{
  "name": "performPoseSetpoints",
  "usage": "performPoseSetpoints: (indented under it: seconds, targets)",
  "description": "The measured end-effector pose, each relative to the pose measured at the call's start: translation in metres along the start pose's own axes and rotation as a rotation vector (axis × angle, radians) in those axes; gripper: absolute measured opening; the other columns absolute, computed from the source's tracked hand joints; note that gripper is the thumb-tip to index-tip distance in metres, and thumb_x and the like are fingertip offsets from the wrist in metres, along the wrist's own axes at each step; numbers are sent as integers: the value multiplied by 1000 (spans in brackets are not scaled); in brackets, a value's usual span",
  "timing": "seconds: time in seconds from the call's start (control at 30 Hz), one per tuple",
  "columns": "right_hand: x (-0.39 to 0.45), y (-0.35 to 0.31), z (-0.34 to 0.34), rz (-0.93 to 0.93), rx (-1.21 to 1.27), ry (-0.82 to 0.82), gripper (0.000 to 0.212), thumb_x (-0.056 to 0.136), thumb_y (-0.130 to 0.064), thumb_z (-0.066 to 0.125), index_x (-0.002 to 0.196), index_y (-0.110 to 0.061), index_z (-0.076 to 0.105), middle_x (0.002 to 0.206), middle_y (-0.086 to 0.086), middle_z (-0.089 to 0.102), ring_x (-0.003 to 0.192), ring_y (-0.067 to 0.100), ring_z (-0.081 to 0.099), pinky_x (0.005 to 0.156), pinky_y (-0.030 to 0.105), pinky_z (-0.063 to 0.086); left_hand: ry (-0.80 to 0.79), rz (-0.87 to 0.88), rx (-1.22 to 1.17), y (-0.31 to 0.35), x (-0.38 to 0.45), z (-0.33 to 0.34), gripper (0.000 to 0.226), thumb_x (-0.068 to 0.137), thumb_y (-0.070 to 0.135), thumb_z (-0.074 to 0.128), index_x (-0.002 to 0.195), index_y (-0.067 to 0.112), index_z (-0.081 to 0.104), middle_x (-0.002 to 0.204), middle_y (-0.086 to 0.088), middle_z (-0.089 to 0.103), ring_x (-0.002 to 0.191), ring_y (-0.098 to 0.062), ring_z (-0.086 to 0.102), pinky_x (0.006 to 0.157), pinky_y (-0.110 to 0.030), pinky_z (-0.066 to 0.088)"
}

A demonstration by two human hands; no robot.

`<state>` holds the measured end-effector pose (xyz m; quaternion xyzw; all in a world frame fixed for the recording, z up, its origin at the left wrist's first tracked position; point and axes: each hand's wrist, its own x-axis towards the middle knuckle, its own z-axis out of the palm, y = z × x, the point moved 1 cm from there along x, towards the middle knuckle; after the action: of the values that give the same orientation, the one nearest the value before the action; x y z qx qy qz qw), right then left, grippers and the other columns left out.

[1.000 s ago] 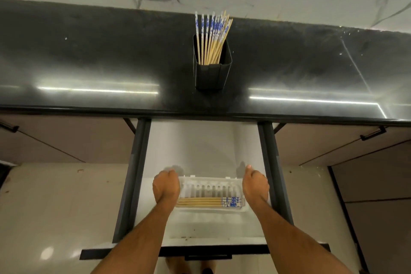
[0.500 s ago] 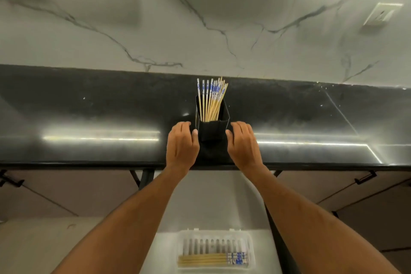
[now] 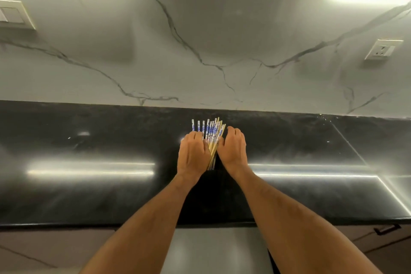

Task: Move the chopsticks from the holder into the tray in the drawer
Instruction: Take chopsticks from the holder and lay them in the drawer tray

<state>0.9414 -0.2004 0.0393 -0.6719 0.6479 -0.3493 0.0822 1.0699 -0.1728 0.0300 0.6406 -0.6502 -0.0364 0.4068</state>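
Where the black holder (image 3: 214,176) stands on the dark countertop (image 3: 89,184), a bunch of bamboo chopsticks (image 3: 211,133) fans upward, pale shafts with blue-and-white patterned tops. Left hand (image 3: 193,155) and right hand (image 3: 233,148) close in from either side, fingers curled round the bundle just above the holder's rim; tops show above the knuckles. Half a second ago both hands flanked the holder's body lower down; the tray in the drawer was visible then, now out of view.
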Motion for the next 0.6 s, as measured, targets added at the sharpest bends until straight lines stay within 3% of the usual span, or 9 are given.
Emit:
performPoseSetpoints:
  seconds: [0.13, 0.27, 0.43, 0.6]
  targets:
    - [22, 11, 18, 126, 51, -24, 21, 93, -17, 63, 110, -8, 56, 101, 3, 55, 89, 15, 47, 77, 24, 36, -68, 7, -31, -2, 15, 25, 19, 99, 18, 48, 100, 10, 65, 94, -3, 65, 83, -11, 56, 77, -19, 40]
    - [35, 12, 30, 262, 186, -90, 23, 90, -20, 70, 109, -10, 60, 103, 4, 64, 94, 19, 59, 75, 23, 41, -155, -22, -78, -5, 26, 40, 22, 99, 21, 45, 92, 11, 62, 89, -5, 64, 78, -11, 54, 74, -21, 44]
    - [44, 14, 37, 380, 276, -116, 20, 87, -21, 76, 99, -10, 64, 88, -3, 64, 67, 2, 53, 51, 10, 31, -231, -50, -76, -8, 35, 52, 13, 100, 16, 55, 99, 8, 65, 97, -8, 66, 88, -15, 60, 87, -30, 54]
    - [48, 15, 38, 414, 348, -128, 15, 85, -19, 78, 84, -14, 63, 79, -5, 64, 70, 8, 58, 53, 14, 38, -211, -100, -119, -6, 35, 54, 11, 98, 15, 57, 96, 10, 67, 89, 2, 59, 80, -8, 56, 77, -20, 46]
